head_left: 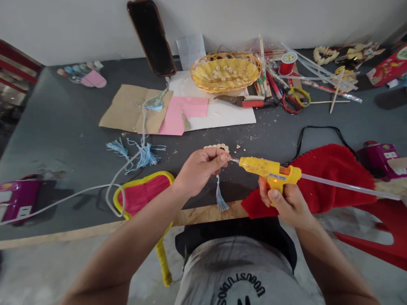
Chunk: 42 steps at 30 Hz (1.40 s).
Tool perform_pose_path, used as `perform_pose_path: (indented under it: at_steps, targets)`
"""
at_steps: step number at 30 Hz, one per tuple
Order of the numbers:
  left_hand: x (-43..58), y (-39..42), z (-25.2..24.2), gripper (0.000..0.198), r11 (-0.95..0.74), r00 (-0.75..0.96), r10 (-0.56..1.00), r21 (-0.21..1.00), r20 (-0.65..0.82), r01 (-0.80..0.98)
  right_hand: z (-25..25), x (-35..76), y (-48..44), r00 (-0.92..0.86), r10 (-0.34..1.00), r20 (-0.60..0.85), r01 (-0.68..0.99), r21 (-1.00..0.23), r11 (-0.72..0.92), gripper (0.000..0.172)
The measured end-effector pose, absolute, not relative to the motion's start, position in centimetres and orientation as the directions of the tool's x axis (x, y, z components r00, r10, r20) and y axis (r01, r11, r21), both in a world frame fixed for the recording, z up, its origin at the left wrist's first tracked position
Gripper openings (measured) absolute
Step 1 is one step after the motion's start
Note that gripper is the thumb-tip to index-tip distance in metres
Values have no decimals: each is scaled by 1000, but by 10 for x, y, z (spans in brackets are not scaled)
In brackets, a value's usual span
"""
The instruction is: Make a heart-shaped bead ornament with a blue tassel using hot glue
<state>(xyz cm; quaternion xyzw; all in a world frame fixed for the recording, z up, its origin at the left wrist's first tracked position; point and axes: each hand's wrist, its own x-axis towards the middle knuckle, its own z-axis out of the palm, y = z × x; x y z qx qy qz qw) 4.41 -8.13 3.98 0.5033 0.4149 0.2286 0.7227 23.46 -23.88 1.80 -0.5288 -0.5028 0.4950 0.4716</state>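
My left hand (200,169) is closed in a pinch on the top of a small grey-blue tassel (220,199), which hangs down over the table's front edge. My right hand (286,202) grips the handle of a yellow glue gun (269,169), its finger on the trigger. The gun's nozzle points left and nearly touches the pinched top of the tassel. A clear glue stick (346,186) sticks out of the gun's back to the right. A small heap of pale beads (218,147) lies on the table just behind my left hand.
Dark table (63,127) with a red cloth (327,178) at right, a red and yellow fan (144,192) at the front left, blue tassels (143,154), a white cable (63,199), pink and brown paper (152,110), a yellow basket (225,72), scissors (294,101), a phone (151,37).
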Motion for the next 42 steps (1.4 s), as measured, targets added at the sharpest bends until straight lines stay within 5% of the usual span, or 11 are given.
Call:
perform_pose_path:
  at_steps: [17, 23, 25, 27, 29, 31, 34, 37, 42]
  targets:
    - [44, -83, 41, 36, 427, 506, 780, 904, -368, -2, 23, 238, -240, 8, 996, -84, 54, -995, -85, 30]
    - [31, -83, 39, 32, 432, 510, 781, 902, -361, -24, 24, 269, -230, 291, 939, -182, 157, -959, -234, 43]
    - [25, -84, 38, 31, 439, 503, 783, 898, -366, -31, 24, 284, -226, 418, 894, -159, 401, -851, -339, 43]
    - [19, -87, 37, 29, 462, 487, 784, 886, -385, -44, 28, 297, -225, 496, 864, -80, 656, -617, -434, 42]
    - [15, -92, 36, 27, 497, 469, 779, 866, -416, -59, 34, 302, -227, 527, 850, 7, 788, -377, -486, 40]
    - [12, -99, 36, 26, 539, 463, 764, 839, -450, -74, 41, 296, -231, 526, 842, 125, 827, -307, -471, 33]
    - [12, -113, 35, 27, 612, 492, 720, 783, -490, -115, 44, 266, -231, 457, 845, 278, 800, -543, -255, 17]
    - [15, -127, 35, 29, 683, 535, 664, 715, -522, -150, 36, 223, -222, 262, 945, 196, 520, -854, 33, 21]
    - [15, -139, 36, 33, 705, 531, 655, 688, -538, -173, 22, 174, -207, 151, 987, 54, 198, -980, 23, 20]
